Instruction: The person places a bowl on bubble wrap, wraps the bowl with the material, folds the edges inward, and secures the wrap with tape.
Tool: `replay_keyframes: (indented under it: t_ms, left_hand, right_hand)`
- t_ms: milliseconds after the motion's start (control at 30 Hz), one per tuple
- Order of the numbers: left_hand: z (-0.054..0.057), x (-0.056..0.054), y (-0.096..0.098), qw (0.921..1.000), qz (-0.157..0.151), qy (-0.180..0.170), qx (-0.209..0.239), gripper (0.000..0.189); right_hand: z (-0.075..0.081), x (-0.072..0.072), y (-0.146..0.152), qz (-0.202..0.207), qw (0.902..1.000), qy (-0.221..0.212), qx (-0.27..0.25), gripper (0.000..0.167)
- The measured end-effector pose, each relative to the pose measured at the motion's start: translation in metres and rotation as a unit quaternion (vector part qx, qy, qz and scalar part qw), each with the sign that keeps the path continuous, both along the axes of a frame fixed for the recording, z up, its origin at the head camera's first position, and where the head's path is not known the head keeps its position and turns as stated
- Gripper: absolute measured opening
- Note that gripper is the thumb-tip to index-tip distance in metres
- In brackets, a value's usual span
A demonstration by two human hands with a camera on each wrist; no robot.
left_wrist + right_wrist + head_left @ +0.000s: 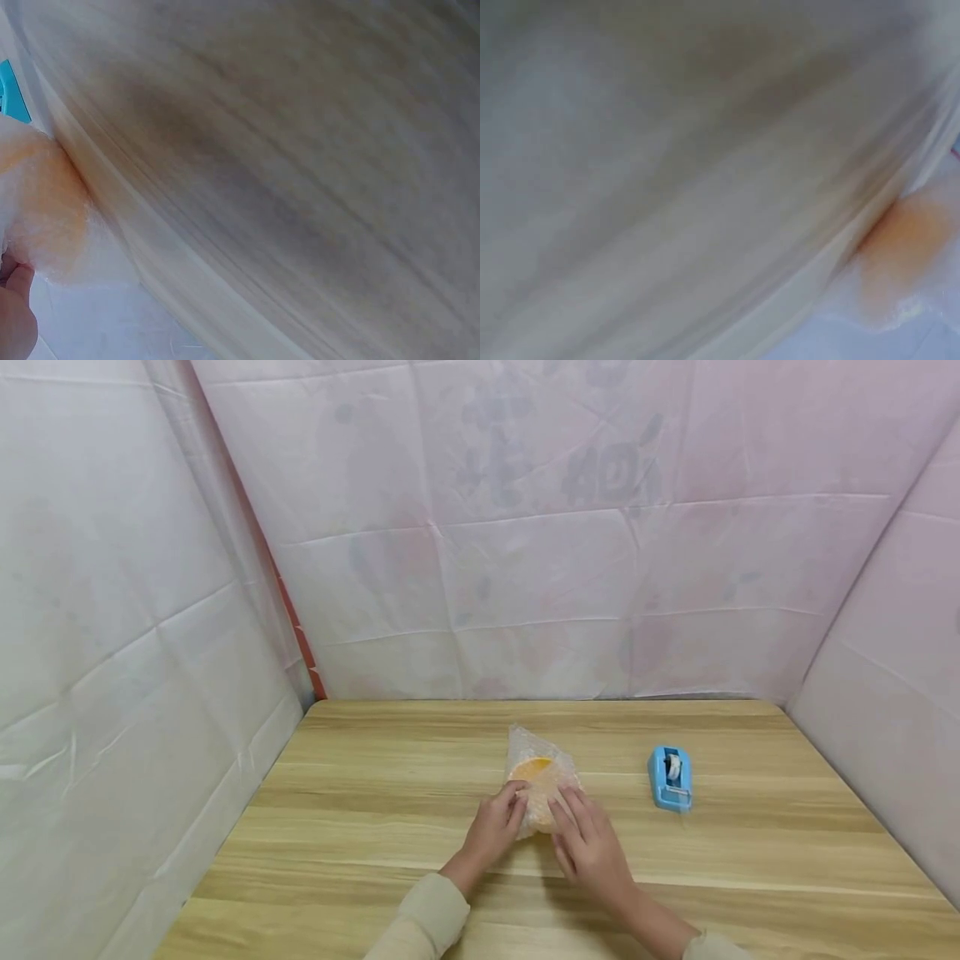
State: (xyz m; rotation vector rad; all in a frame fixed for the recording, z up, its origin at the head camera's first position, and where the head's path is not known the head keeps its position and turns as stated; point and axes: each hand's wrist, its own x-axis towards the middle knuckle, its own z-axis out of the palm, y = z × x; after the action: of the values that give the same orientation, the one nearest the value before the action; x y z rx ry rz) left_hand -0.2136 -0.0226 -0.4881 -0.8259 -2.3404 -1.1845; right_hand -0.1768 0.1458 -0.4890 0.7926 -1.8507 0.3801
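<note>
Left hand point(489, 828) pinches bubble wrap point(534, 747); right hand point(595, 850) rests extended fingers there. If 1 slackens, the wrap could unfold.

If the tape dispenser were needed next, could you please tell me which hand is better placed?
Probably the right hand: the blue tape dispenser lies to its right, whereas the left hand is farther away, at the left edge of the bubble-wrapped bundle.

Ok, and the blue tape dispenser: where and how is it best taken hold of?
Probably by the two long sides of the tape dispenser, from above with the right hand, which is nearer. The body is longer than wide, and its open top exposes the tape roll, so gripping across the width should keep clear of it.
</note>
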Motion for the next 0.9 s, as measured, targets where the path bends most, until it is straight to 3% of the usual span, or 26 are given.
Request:
replay_keyframes:
  t_ms: [367,600,900]
  left_hand:
    - [-0.001,0.000,0.000,0.9999,0.011,0.003,0.008,0.018]
    - [-0.002,0.001,0.000,0.9989,0.013,0.044,-0.011,0.028]
    - [-0.003,0.003,0.002,0.9986,0.020,0.047,-0.014,0.035]
  right_hand:
    - [-0.011,0.004,0.009,-0.017,0.9929,-0.087,0.080,0.047]
    - [-0.015,0.000,0.010,-0.023,0.9900,-0.102,0.094,0.050]
    - [-0.021,-0.004,0.008,-0.042,0.9866,-0.108,0.115,0.056]
